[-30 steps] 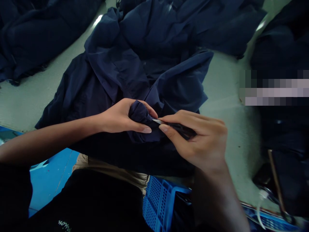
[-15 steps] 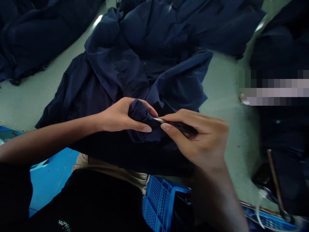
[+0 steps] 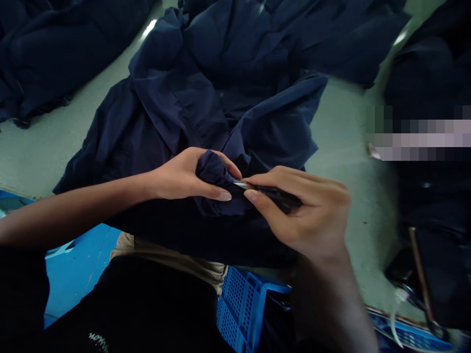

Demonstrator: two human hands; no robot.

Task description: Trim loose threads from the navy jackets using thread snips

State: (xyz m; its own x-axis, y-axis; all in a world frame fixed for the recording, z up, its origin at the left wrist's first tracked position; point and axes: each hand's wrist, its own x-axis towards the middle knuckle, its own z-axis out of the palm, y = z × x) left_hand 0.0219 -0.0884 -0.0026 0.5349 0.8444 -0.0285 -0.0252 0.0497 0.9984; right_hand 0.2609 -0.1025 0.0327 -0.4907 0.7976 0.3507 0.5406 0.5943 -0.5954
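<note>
There's a blue plastic crate (image 3: 239,309) just below the right hand (image 3: 305,211), dark cloth (image 3: 275,323) inside; the left hand (image 3: 184,176) clamps a bunched navy garment (image 3: 215,174), the right pinching a slim blade (image 3: 274,194) at its fold!

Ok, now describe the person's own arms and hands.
Both are bare: the left hand and right hand wear no gloves, and no ring or watch shows. The nails are neatly trimmed and unpainted. The forearms show no sleeves; a black top with pale lettering is worn.
</note>
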